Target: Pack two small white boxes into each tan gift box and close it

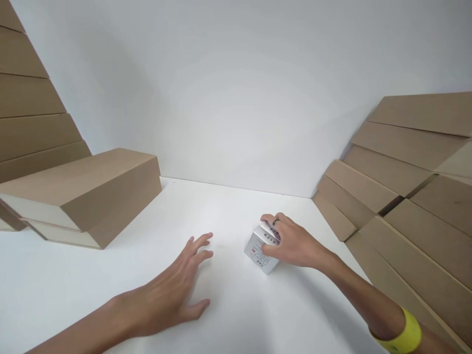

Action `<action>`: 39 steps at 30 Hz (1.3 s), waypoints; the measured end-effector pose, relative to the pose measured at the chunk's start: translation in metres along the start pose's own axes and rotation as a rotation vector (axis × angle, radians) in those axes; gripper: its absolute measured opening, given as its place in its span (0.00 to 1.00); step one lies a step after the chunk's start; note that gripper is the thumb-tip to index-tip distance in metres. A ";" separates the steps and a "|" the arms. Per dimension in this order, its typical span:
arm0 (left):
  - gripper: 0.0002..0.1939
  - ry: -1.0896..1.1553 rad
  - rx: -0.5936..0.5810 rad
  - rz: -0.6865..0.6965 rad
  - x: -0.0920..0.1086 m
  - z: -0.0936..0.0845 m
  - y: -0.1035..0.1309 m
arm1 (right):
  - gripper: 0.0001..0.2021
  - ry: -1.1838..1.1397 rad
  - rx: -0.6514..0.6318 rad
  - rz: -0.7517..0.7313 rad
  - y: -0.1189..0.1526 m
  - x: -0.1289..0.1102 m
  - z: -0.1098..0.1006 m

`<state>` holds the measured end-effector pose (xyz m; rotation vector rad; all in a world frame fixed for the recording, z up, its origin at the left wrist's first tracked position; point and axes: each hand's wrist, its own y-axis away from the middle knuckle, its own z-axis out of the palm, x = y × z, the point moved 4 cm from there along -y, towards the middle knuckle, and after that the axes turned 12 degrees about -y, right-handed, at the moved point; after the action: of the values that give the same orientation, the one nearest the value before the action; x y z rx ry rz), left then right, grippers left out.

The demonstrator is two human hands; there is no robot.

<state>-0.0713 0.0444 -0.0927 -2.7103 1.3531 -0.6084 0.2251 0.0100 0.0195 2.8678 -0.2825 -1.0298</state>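
Observation:
A small white box (258, 251) with printed text and dark handwriting on its top is right of centre, tilted a little. My right hand (291, 242) grips it from above and the right, thumb on the near side and fingers over the far side. A ring shows on one finger, and a yellow band circles the forearm. To the left, my left hand (177, 285) hovers near the white table surface (221, 216), fingers spread and holding nothing, a gap away from the box.
Two brown cardboard boxes (110, 182) lie stacked on the left, beside a taller stack of brown boxes (29, 93). More brown boxes (405, 216) are piled along the right side. A white wall (236, 98) rises behind the table.

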 end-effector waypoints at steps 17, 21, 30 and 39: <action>0.55 0.585 -0.270 0.235 0.044 0.014 -0.076 | 0.39 -0.509 -0.110 -0.191 0.077 0.062 0.088; 0.45 0.617 -0.216 0.270 0.048 0.005 -0.079 | 0.40 -0.568 -0.183 -0.131 0.079 0.065 0.085; 0.48 0.577 -0.236 0.137 0.047 -0.009 -0.058 | 0.46 -0.647 -0.236 -0.156 0.083 0.066 0.092; 0.54 0.665 -0.266 0.222 0.055 0.009 -0.058 | 0.68 -0.726 -0.358 -0.005 0.080 0.054 0.107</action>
<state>0.0053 0.0362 -0.0709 -2.5832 1.9567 -1.4885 0.1862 -0.0806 -0.0849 2.0923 -0.1095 -1.8667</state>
